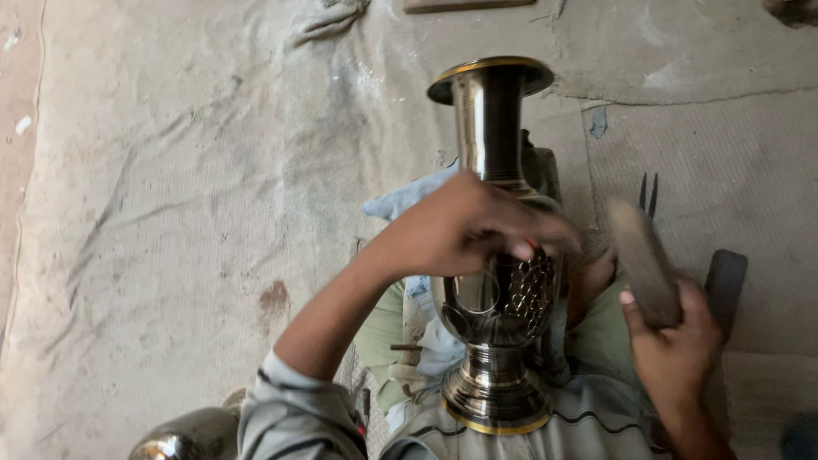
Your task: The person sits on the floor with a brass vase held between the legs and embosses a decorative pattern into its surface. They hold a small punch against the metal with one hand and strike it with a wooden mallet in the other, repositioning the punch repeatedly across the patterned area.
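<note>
A tall polished metal vase (496, 255) with gold-coloured rims lies across my lap, its mouth pointing away from me. A cut pattern of small shapes shows on its belly. My left hand (464, 226) rests on the vase's shoulder, its fingers pinching a small thin tool against the metal; the tool is mostly hidden. My right hand (673, 341) is raised to the right of the vase and grips a wooden mallet (643, 260), which is blurred.
Worn grey cloth sheets (187, 187) cover the floor all around. A dark two-pronged tool (649, 194) and a dark block (726, 281) lie at the right. Another shiny metal vessel (187, 434) sits at the bottom left.
</note>
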